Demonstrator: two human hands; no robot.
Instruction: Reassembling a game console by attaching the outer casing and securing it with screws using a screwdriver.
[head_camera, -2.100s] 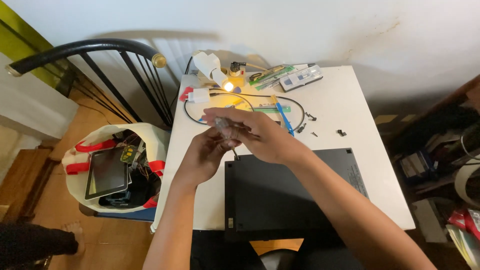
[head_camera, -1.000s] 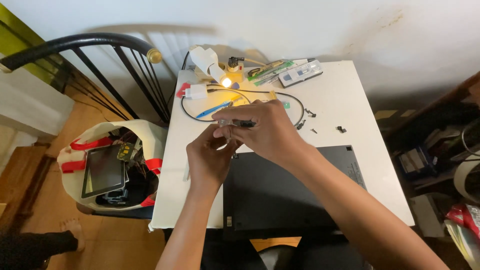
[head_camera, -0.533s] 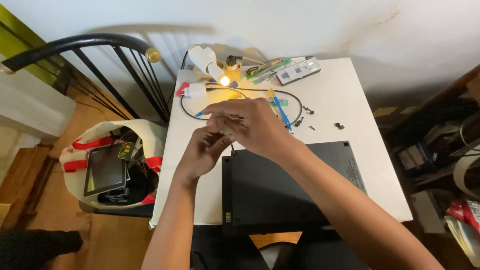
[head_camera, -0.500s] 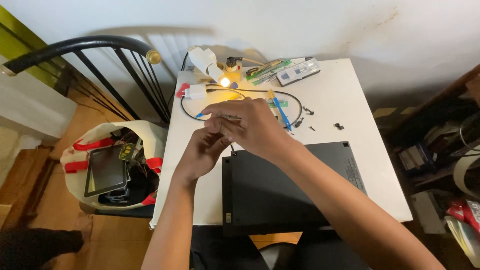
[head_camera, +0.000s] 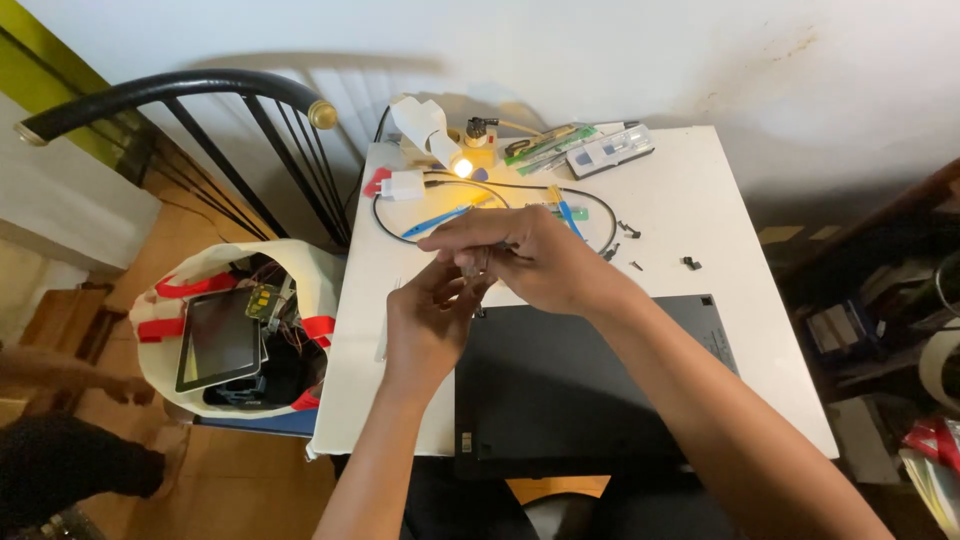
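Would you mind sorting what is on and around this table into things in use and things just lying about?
In use: left hand and right hand, pinching a small tool; black laptop beneath.

Lying about: black cable, white charger, lit lamp, loose screws, bag with tablet.

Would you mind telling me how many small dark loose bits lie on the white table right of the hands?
4: two beside the cable loop, one below them, one farther right; hands may hide more.

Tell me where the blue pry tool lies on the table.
In the head view the blue pry tool lies on the white table at its far left, inside the black cable loop, just beyond the right hand.
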